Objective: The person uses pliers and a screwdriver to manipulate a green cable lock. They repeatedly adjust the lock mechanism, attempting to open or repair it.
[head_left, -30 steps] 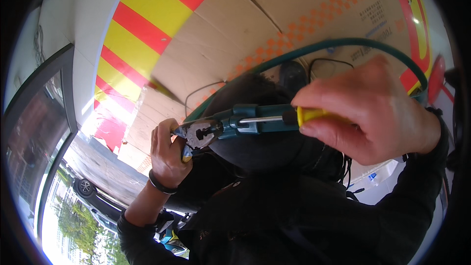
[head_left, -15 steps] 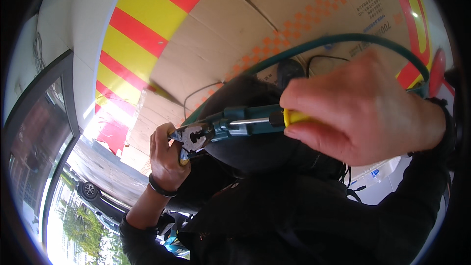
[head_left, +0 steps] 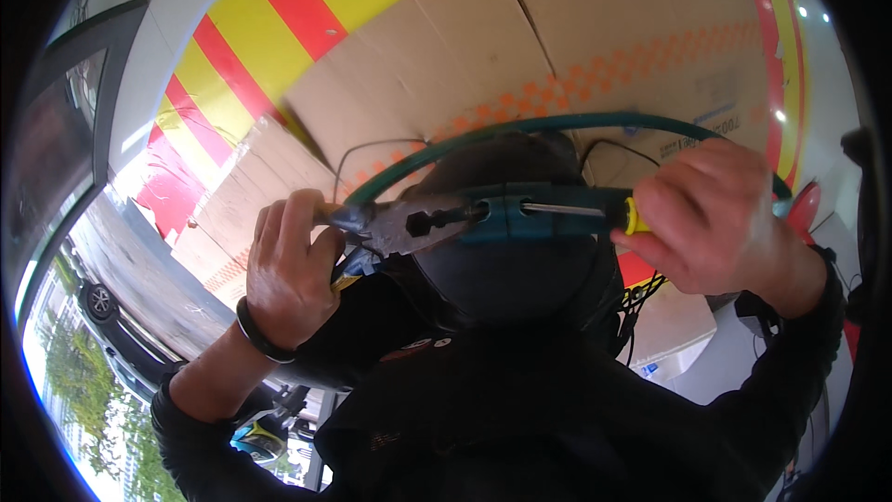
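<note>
My left hand (head_left: 288,265) is closed around the handles of a pair of combination pliers (head_left: 409,228). The jaws of the pliers meet the left end of a dark green plastic part (head_left: 506,197); what they grip there, if anything, is hard to make out. In my right hand (head_left: 715,223), a screwdriver (head_left: 567,210) with a yellow handle points left. Its metal shaft lies along the green part, the tip at a slot in it. Behind it curves a dark green hoop (head_left: 557,124). Below the part is a rounded black surface (head_left: 516,279).
Flattened cardboard (head_left: 418,65) lies beyond my hands, beside a red and yellow striped panel (head_left: 307,0). Thin black cables (head_left: 636,307) hang near my right forearm. On the left are a dark-framed glass door (head_left: 102,84) and a parked car (head_left: 116,335) outside.
The view has shifted. My hands and the green part now look more level, with the pliers' head turned more side-on. My right hand has moved right, and still holds the screwdriver.
</note>
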Tool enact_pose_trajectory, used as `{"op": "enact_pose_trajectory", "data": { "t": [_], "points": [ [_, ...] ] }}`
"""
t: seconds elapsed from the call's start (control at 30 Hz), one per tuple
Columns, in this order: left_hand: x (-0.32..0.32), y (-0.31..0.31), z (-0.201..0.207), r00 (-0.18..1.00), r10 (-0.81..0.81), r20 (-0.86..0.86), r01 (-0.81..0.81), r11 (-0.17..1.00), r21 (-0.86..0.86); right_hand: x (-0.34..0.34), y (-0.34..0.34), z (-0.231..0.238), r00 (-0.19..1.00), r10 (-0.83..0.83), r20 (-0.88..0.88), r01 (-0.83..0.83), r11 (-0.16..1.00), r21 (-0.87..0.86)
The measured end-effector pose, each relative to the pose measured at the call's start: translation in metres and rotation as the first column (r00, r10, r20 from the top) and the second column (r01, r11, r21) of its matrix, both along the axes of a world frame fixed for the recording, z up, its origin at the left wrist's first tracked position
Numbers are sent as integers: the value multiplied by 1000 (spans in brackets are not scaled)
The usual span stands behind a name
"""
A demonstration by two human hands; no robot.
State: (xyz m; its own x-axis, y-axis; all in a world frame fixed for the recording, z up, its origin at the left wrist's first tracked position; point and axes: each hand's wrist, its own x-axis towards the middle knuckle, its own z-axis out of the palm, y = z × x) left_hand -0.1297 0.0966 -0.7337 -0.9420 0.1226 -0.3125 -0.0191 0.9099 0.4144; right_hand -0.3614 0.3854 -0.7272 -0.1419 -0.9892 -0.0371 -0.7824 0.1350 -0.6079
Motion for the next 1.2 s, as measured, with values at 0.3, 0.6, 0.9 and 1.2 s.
{"op": "enact_pose_trajectory", "data": {
  "t": [0.3,0.6,0.9,1.2],
  "points": [
    [5,-4,2,1000,9,4,-9,999,-33,-10,-18,12,923,-163,349,64,959,277],
    [6,-4,2,999,10,36,-10,1000,-4,-23,-26,1,906,-84,415,-70,937,342],
    [3,3,1,996,33,82,-32,999,-5,0,-4,-21,972,-165,169,181,980,-87],
    [-3,6,14,999,-23,49,27,998,-65,-23,-13,-2,698,-355,622,-95,815,571]
  ]
}}
